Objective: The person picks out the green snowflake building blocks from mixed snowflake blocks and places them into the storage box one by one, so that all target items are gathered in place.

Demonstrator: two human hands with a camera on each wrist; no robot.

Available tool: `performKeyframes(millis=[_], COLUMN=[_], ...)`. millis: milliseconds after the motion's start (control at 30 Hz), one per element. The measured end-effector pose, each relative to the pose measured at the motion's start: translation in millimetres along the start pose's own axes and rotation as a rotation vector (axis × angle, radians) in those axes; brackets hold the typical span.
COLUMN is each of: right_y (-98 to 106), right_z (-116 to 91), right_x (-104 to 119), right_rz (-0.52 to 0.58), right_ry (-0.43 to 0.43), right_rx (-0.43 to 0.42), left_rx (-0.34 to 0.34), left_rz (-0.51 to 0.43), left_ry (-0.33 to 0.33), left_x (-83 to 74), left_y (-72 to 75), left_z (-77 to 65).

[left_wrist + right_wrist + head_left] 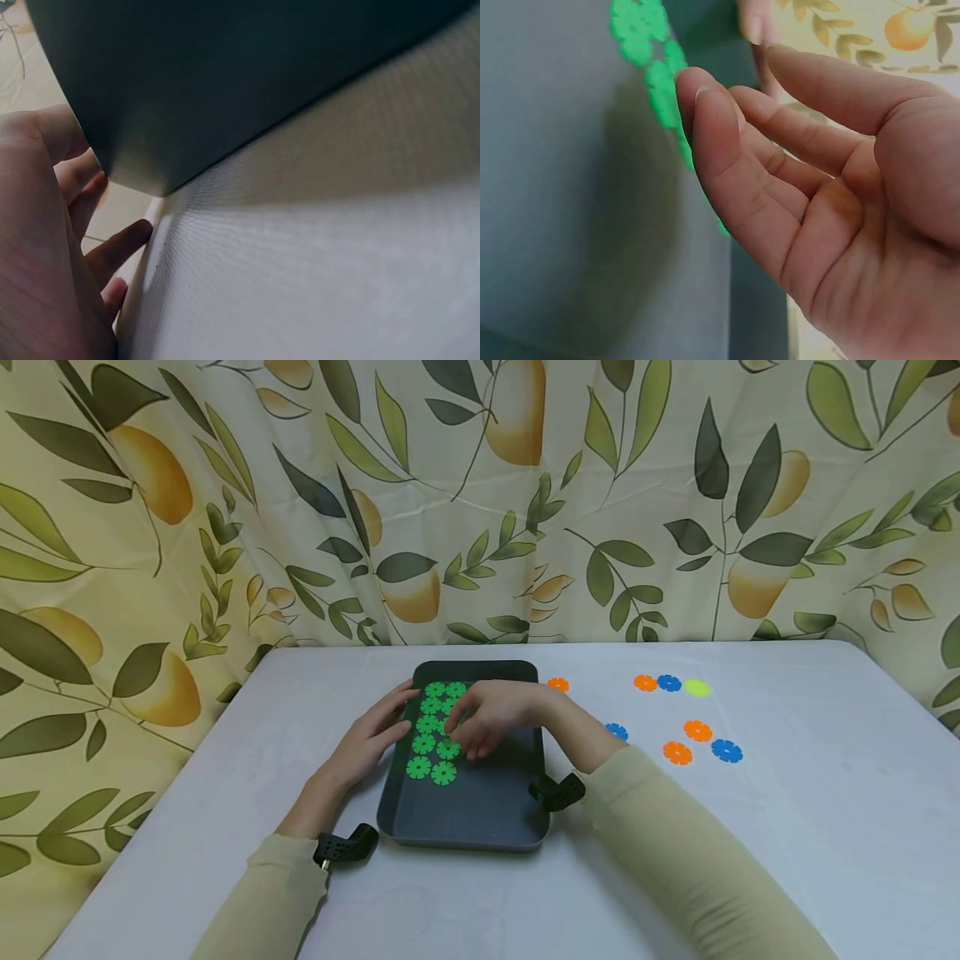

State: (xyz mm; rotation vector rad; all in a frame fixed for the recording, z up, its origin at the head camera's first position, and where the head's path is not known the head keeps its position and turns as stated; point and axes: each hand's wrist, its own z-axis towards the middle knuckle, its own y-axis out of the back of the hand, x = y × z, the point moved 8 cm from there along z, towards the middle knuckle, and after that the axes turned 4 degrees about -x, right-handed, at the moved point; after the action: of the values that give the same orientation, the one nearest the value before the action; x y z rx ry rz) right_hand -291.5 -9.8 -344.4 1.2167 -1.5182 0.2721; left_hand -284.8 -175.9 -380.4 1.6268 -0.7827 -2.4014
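A dark grey tray (480, 818) lies on the white table, and along its left side are two columns of green notched discs (423, 743). My left hand (367, 735) rests against the tray's left rim, its fingertips at the upper edge. In the left wrist view, the fingers (120, 244) lie beside the tray's dark outer wall (187, 97). Over the discs hovers my right hand (495, 714), covering part of the right column. The right wrist view shows its fingers (720, 135) loosely bent, thumb apart, with nothing between them; green discs (660, 82) lie behind them.
Orange discs (677, 753), blue discs (727, 751) and a yellow-green disc (697, 687) are scattered on the table (825, 818) right of the tray. One blue disc (617, 732) is partly behind the right forearm. A leaf-and-fruit patterned curtain (480, 568) hangs behind the table.
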Motion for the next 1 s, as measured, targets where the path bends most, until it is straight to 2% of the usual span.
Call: performKeyframes(millis=[333,567,1000], right_y=[27.3,45.2,64.3], right_z=[-30.6,-58.3,-105.0], right_x=[14.0,12.9,-15.3], right_rz=[0.081,0.108,0.149], right_ry=[0.105,0.121,0.161], right_rx=[-0.066,-0.126,-0.279], left_rx=[-0.002,-0.003,-0.006], left_rz=[-0.003,0.012,0.01], left_ry=[0.009,0.003,0.011], left_x=[-0.3,0.0,1.3], left_y=[-0.8,-1.2,-0.4], left_z=[0.7,1.2,-0.6])
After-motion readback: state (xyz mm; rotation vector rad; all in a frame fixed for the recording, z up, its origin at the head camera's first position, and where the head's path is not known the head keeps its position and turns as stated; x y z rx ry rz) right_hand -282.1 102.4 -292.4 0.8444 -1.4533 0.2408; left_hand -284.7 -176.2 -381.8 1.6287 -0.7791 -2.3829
